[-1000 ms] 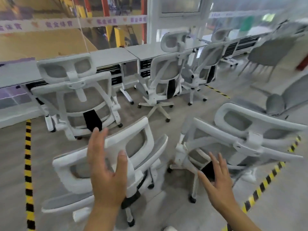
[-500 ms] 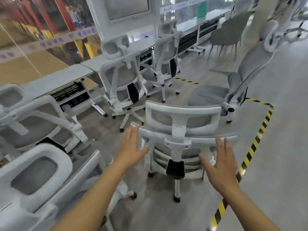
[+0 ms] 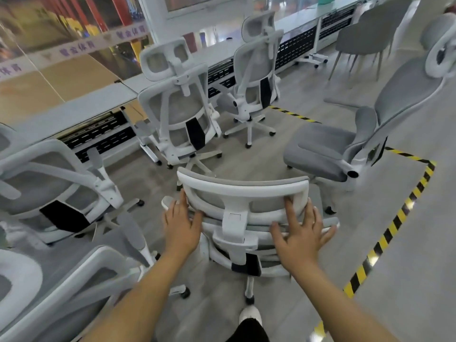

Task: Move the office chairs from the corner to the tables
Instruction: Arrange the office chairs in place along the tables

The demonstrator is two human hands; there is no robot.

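Now touching, no longer hovering: left hand [image 3: 181, 227] and right hand [image 3: 299, 236], fingers spread, on curved white-plastic, grey-mesh chair [image 3: 243, 193].

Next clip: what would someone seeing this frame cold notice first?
Two bare hands, left hand and right hand, spread against the back of a white office chair at centre frame. More matching chairs crowd around it, two of them pulled up to the long grey table by the glass wall. Yellow-and-black floor tape runs along the right.
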